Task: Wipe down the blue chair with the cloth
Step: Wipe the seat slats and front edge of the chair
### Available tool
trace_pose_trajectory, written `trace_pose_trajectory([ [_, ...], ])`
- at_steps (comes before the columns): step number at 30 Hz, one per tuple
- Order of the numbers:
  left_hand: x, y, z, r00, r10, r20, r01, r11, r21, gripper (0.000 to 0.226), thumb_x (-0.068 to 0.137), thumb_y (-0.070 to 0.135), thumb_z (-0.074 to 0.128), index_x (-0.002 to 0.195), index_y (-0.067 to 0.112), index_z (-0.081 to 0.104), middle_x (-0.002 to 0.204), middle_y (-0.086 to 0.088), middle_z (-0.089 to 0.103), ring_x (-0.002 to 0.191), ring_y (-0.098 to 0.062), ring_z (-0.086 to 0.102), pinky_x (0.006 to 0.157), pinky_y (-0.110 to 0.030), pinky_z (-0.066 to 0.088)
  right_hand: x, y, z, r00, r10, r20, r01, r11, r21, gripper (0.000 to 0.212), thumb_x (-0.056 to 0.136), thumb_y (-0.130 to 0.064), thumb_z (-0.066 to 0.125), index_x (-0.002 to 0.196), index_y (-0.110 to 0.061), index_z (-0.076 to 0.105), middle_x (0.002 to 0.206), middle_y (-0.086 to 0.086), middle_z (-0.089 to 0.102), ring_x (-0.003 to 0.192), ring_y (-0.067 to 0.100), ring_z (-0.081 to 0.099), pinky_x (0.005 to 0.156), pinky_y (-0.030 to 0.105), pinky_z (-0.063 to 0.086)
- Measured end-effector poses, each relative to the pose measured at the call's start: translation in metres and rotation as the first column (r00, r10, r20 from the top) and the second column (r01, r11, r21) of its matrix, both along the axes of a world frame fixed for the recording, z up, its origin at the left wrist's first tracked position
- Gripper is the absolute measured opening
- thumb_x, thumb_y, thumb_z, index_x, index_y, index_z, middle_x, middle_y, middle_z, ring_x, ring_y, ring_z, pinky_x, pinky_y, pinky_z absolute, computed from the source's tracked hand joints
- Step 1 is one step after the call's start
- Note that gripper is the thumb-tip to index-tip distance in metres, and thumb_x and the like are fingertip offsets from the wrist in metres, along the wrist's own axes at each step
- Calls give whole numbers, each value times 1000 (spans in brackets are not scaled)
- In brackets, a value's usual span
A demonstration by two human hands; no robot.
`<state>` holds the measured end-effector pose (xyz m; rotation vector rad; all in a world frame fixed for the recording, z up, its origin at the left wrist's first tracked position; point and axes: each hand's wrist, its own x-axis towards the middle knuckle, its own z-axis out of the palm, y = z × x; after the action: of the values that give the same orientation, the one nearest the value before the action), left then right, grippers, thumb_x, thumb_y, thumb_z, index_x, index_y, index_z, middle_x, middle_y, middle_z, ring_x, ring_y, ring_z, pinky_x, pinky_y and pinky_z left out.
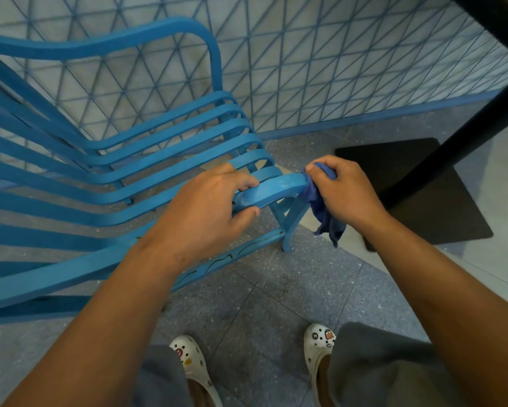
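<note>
Head cam: left hand (pixel 208 207) grips the blue chair (pixel 106 171) armrest, right hand (pixel 339 192) fingers bunch the cloth (pixel 320 207) on its front end. Mid-wipe; next, probably down the leg.

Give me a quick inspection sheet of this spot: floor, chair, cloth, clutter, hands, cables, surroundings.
Surface: speckled grey floor, tiled.
Job's things: blue chair, slatted; dark marks on its front rail. Blue cloth at the armrest end, its tail hanging.
Clutter: nothing seen.
Grips: left hand holds the armrest; right hand holds the cloth against the armrest tip.
Cables: nothing seen.
Surroundings: blue mesh fence behind the chair; black table base at right; white clogs below.
</note>
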<state>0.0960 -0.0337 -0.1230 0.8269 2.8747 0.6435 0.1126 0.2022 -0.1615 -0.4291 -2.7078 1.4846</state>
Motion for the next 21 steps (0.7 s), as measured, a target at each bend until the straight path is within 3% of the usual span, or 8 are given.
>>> trace_pose_trajectory([
  [2,0,-3,0,1000,-11,7,11,1000,-2,44,90,43,70,131,28,63,106,18,52,99,-7,55,82,-26,39,1,-5,2,998,32,-50,-27,996,85,17,101,-29,58,95,-21,71,95,-2,66,90,13,62,85,40,52],
  [6,-2,-14,1,999,-37,24,38,999,-12,52,87,49,70,134,29,61,107,20,52,96,-3,52,84,-28,43,5,-26,7,950,243,-198,-180,940,291,10,94,-38,64,94,-31,71,95,-10,55,89,4,55,77,24,44],
  [12,5,-50,7,997,-31,67,34,999,-37,68,79,65,58,139,34,55,112,26,53,99,-1,54,90,-32,50,-6,-8,9,986,107,-128,-57,938,341,14,98,-30,62,101,-24,74,100,1,56,96,16,55,86,32,42],
  [15,13,-63,7,998,25,55,-21,997,-69,71,79,67,57,142,33,53,117,24,55,101,-3,54,91,-35,52,5,-34,15,959,202,-197,-114,916,385,14,98,-32,62,102,-25,73,102,-4,53,94,10,52,83,29,43],
  [18,21,-74,5,996,77,37,-73,992,-105,67,82,63,62,141,32,53,121,17,60,106,-9,57,91,-38,52,18,-63,20,899,384,-211,-230,824,517,16,97,-33,64,104,-22,74,106,-2,54,99,16,53,81,34,46],
  [21,26,-85,4,989,145,33,-142,986,-85,64,82,60,67,138,31,57,119,15,64,107,-12,60,92,-39,53,12,-60,26,906,382,-183,-250,832,495,16,96,-33,66,105,-23,76,106,-2,54,102,19,52,85,35,43],
])
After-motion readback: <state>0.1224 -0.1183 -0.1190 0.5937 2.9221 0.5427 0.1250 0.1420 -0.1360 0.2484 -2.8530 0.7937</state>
